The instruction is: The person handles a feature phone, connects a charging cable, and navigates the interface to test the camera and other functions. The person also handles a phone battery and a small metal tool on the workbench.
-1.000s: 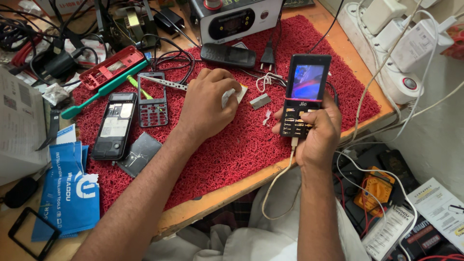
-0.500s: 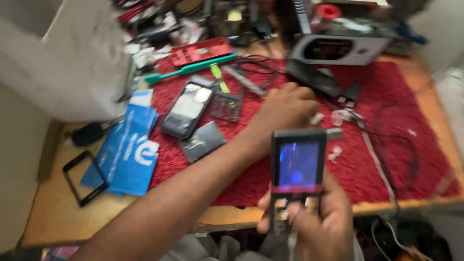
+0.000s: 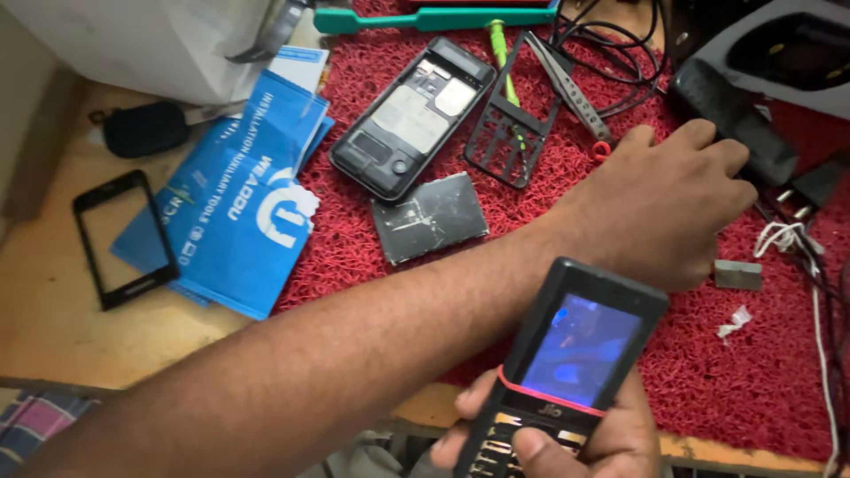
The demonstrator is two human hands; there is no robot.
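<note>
My right hand (image 3: 620, 438) grips a black keypad phone (image 3: 575, 354) with a lit blue screen at the bottom edge, thumb on the keys. My left hand (image 3: 673, 204) rests knuckles-up on the red mat (image 3: 761, 381), fingers curled under with nothing visible in them, its forearm crossing the frame. Its fingertips sit beside a black charger block (image 3: 735, 119). A small grey piece (image 3: 737, 274) lies just below that hand.
On the mat lie an opened phone with no back cover (image 3: 412, 119), a grey metal plate (image 3: 429, 217), a black keypad frame (image 3: 509, 142), tweezers (image 3: 571, 88) and a green brush (image 3: 425, 18). A blue packet (image 3: 239, 204) and a black screen bezel (image 3: 119, 235) lie on the wooden table (image 3: 53, 327). A white cable (image 3: 819, 292) runs at the right.
The view has swung left and moved closer. My right hand has brought the lit phone down to the near edge. My left hand stays on the mat.
</note>
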